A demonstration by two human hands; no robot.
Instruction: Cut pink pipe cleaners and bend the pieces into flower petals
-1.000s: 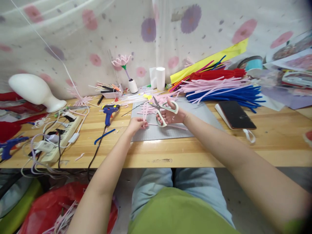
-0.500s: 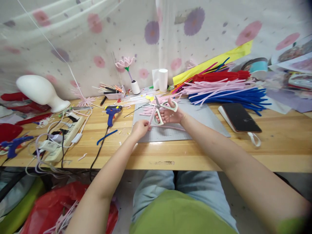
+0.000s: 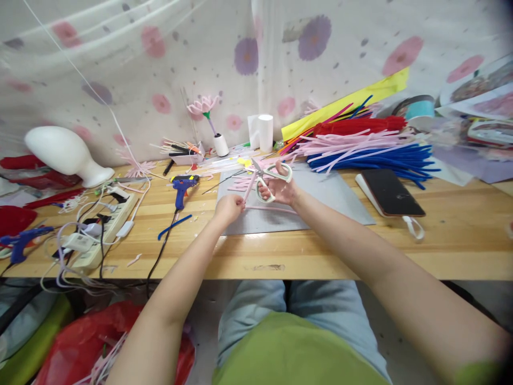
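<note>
My left hand [image 3: 231,208] is closed, pinching a pink pipe cleaner [image 3: 249,191] that slants up toward the scissor blades. In my right hand [image 3: 282,190] are white-handled scissors [image 3: 262,176], thumb through one loop and fingers through the other, with the handles spread apart. The blades point up and left, close to the upper end of the pipe cleaner; whether they touch it I cannot tell. Another pink pipe cleaner [image 3: 270,209] lies across the grey mat [image 3: 320,211] below the hands. Short pink pieces [image 3: 238,185] rest on the mat behind them.
A blue glue gun [image 3: 184,190] and a power strip [image 3: 106,230] with tangled cords lie to the left. Bundles of pink [image 3: 352,143] and blue pipe cleaners [image 3: 377,159] and a phone [image 3: 393,193] are at the right. A pink flower [image 3: 203,106] stands in a white holder behind.
The scissors have opened slightly wider, their lower loop shifting right, away from my left hand. My left hand keeps its pinch on the pipe cleaner. The whole view has shifted a little.
</note>
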